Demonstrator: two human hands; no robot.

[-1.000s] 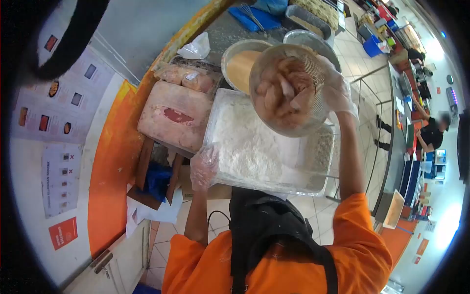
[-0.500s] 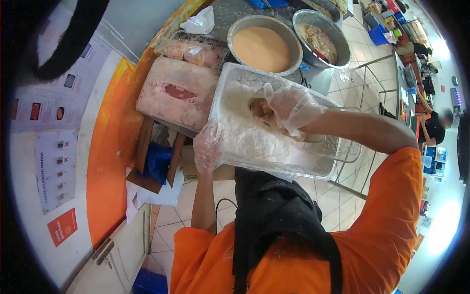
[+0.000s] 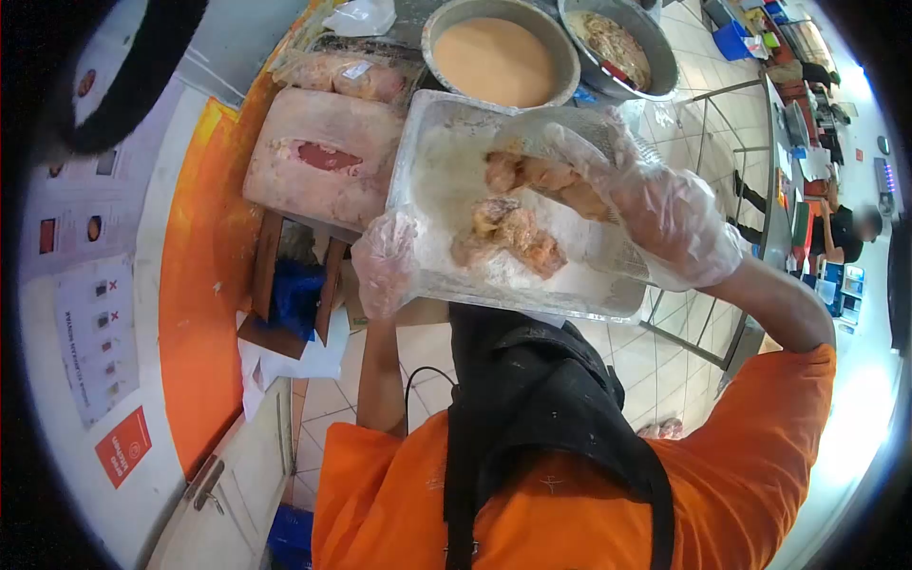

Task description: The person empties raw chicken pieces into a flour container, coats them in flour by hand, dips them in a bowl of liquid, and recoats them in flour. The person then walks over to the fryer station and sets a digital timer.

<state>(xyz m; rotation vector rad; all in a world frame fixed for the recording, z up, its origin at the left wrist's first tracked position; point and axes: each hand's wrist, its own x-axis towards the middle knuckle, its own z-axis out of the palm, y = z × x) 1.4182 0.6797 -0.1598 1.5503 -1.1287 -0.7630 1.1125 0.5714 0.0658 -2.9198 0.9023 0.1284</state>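
A clear tray [image 3: 432, 128] of white flour sits in front of me. My gloved left hand [image 3: 385, 263] grips its near left corner. In my gloved right hand [image 3: 670, 218] is a round mesh strainer [image 3: 570, 133], tipped on its side over the tray, its rim at the fingers. Pieces of raw meat [image 3: 541, 176] are inside the strainer's lower part. More meat pieces [image 3: 518, 237] lie on the flour below it. Part of the strainer is hidden behind my right hand.
Beyond the tray stand a bowl of orange-tan liquid [image 3: 494, 62] and a metal bowl with batter-like contents [image 3: 613, 57]. At left are a floury block with a red opening [image 3: 323, 157] and bagged meat [image 3: 356, 78]. A person [image 3: 841, 228] stands at a far counter.
The strainer was level and raised, then tipped down over the tray. Meat pieces now lie on the flour. My right hand has drawn back to the right; my left stays at the tray's corner.
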